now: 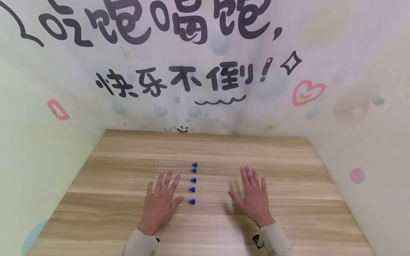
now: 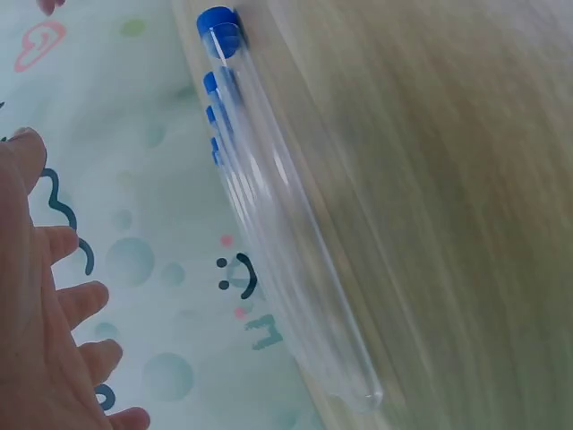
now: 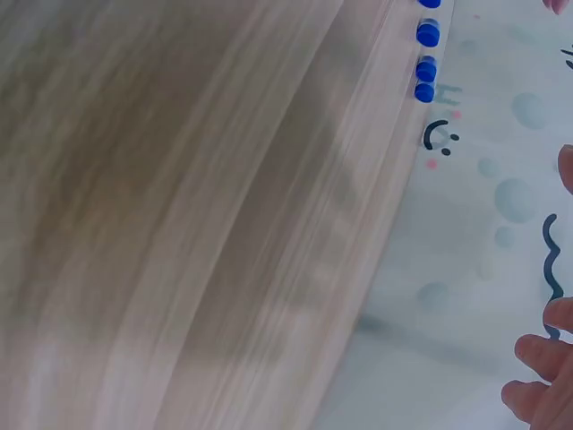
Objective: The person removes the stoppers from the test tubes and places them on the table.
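Several clear test tubes with blue caps lie side by side on the wooden table, their caps toward the right; the nearest cap [image 1: 192, 201] and the farthest cap [image 1: 194, 164] line up in a column. In the left wrist view one long test tube [image 2: 295, 215] shows its rounded end. My left hand [image 1: 161, 204] is spread over the tubes' left parts, fingers straight, hiding some of the glass; it holds nothing. To the right of the caps, my right hand [image 1: 254, 199] hovers with straight fingers and nothing in it, its shadow on the wood.
The wooden table [image 1: 205, 231] meets a wall sheet [image 1: 205, 117] with black writing and drawings at its back edge. Pale walls flank the left and right sides. Light sleeves [image 1: 273, 238] cover both forearms.
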A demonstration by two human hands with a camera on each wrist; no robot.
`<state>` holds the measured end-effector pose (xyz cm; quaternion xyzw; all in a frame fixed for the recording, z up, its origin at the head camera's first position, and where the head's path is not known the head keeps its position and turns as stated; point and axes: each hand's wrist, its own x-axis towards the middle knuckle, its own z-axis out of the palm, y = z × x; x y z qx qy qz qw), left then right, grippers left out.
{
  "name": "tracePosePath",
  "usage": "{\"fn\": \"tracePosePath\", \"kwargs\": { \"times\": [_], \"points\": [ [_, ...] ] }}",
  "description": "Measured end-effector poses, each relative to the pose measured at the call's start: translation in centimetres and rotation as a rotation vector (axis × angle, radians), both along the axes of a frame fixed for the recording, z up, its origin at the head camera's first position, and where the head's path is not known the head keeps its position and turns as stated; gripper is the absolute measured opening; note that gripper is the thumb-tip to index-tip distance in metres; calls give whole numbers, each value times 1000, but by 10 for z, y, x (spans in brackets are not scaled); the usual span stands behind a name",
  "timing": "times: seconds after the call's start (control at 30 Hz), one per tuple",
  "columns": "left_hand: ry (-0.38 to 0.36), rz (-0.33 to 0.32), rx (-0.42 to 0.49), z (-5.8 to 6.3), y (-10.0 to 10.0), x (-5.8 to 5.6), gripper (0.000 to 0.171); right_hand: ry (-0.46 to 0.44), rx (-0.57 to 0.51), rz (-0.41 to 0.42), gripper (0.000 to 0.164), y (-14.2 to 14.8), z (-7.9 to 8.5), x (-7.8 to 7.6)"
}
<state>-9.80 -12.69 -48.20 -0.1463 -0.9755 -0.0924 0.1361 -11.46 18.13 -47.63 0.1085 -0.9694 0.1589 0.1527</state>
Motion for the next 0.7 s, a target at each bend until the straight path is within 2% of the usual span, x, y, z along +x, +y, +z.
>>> {"fn": "tracePosePath", "kwargs": {
  "times": [0.17, 0.37, 0.57, 0.7],
  "points": [
    [7, 8, -10, 4, 1, 1, 65, 13, -6, 12, 88, -7, 0, 1],
    [81, 31, -36, 9, 1, 4, 65, 21, -32, 33, 86, -17, 0, 3],
    [142, -27, -63, 7, -3, 6, 58, 24, -54, 75, 86, -26, -1, 7],
    [118, -49, -82, 6, -5, 7, 52, 2, -71, 94, 87, -32, -1, 10]
  ]
}}
